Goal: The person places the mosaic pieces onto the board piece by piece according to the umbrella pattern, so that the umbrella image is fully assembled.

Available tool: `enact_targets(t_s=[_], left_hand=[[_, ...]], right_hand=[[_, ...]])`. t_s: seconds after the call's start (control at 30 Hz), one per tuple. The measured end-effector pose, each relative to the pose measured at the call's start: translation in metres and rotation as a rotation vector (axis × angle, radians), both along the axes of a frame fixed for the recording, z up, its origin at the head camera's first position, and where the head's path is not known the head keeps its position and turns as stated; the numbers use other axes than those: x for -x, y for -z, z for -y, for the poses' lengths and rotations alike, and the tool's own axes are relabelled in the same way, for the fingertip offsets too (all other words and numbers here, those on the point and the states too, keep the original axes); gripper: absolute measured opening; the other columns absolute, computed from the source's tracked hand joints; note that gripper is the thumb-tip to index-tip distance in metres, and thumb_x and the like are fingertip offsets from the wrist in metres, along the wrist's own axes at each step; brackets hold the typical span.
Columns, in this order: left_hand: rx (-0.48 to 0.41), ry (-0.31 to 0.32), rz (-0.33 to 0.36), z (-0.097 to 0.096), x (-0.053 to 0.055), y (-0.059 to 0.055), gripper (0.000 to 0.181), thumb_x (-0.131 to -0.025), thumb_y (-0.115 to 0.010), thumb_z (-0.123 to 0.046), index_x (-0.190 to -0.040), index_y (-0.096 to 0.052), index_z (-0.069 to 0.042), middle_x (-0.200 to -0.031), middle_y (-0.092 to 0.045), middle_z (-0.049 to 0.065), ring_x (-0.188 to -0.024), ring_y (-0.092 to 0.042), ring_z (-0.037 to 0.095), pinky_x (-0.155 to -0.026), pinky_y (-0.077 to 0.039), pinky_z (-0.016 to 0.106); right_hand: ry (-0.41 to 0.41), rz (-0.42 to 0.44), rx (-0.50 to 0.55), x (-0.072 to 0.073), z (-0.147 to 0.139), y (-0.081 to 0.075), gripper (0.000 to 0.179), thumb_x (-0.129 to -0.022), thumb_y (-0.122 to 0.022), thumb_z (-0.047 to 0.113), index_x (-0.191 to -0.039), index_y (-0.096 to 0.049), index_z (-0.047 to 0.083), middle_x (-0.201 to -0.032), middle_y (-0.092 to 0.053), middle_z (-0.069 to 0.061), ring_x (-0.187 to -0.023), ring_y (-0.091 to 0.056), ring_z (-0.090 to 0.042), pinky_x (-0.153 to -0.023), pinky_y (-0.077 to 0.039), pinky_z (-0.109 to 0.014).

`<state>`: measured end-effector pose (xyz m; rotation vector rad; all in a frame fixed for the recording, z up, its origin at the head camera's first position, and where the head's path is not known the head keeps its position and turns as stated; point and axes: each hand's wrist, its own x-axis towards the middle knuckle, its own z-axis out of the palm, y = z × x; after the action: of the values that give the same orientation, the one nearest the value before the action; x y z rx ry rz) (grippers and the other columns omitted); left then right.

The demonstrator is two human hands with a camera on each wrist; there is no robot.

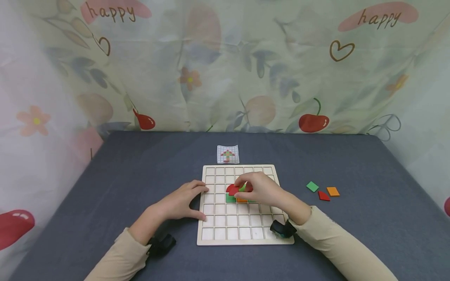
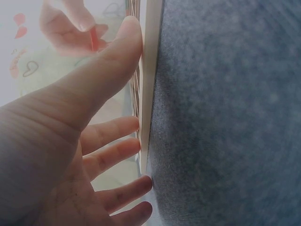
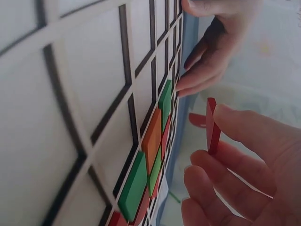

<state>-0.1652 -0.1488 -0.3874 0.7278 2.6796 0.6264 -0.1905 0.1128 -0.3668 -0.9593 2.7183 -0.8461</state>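
Note:
A wooden grid board (image 1: 245, 242) lies on the dark cloth. At its left side my left hand (image 1: 181, 201) rests, thumb and fingers spread along the edge. Over the middle of the board, my right hand (image 1: 261, 189) pinches a red tile (image 3: 213, 127) between thumb and fingertips. In the right wrist view the tile stands on edge, apart from the board. Beneath that hand, several tiles sit in the grid cells, among them a dark green tile (image 3: 133, 186), an orange tile (image 3: 151, 139) and another green tile (image 3: 164, 103). My right fingers partly cover this cluster in the head view.
To the board's right lie a loose green tile (image 1: 312, 186), a red tile (image 1: 324, 196) with a curved side and an orange tile (image 1: 333, 191). A small pattern card (image 1: 227, 154) lies behind the board. A printed curtain (image 1: 225, 70) hangs beyond the table.

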Motion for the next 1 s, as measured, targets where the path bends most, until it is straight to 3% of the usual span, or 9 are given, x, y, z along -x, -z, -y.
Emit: enact_targets(t_s=[0.17,0.4,0.6,1.0], left_hand=[[-0.001,-0.001,0.004,0.0,0.0,0.0,0.08,-0.071,-0.077,-0.047,-0.135,-0.047,-0.011,-0.143,-0.039,0.009,-0.131,-0.038,0.029,-0.106,-0.035,0.047],[-0.002,0.007,-0.004,0.001,0.001,-0.001,0.08,-0.071,-0.077,-0.047,-0.134,-0.047,-0.009,-0.142,-0.04,0.01,-0.129,-0.039,0.03,-0.106,-0.035,0.048],[-0.003,0.015,-0.014,0.001,0.001,-0.001,0.08,-0.071,-0.077,-0.048,-0.134,-0.047,-0.008,-0.141,-0.04,0.012,-0.13,-0.039,0.031,-0.106,-0.035,0.049],[-0.013,0.025,-0.019,0.001,0.001,-0.001,0.079,-0.072,-0.077,-0.046,-0.134,-0.047,-0.006,-0.141,-0.041,0.013,-0.13,-0.039,0.032,-0.106,-0.034,0.05]], right_hand=[[-0.007,0.01,-0.011,0.001,0.011,0.001,0.017,-0.081,-0.073,0.024,-0.094,-0.07,0.014,-0.085,-0.068,0.005,-0.069,-0.056,-0.009,-0.063,-0.043,-0.018],[-0.029,-0.048,-0.045,0.001,0.025,0.002,0.017,-0.079,-0.074,0.022,-0.091,-0.071,0.01,-0.081,-0.066,0.001,-0.068,-0.055,-0.015,-0.061,-0.04,-0.017],[-0.012,-0.014,-0.089,0.001,0.036,0.003,0.017,-0.078,-0.075,0.023,-0.088,-0.07,0.01,-0.079,-0.065,0.0,-0.068,-0.05,-0.008,-0.061,-0.041,-0.019],[0.028,0.037,-0.144,0.001,0.045,0.007,0.015,-0.077,-0.076,0.022,-0.086,-0.07,0.012,-0.077,-0.061,0.001,-0.069,-0.049,-0.009,-0.061,-0.039,-0.022]])
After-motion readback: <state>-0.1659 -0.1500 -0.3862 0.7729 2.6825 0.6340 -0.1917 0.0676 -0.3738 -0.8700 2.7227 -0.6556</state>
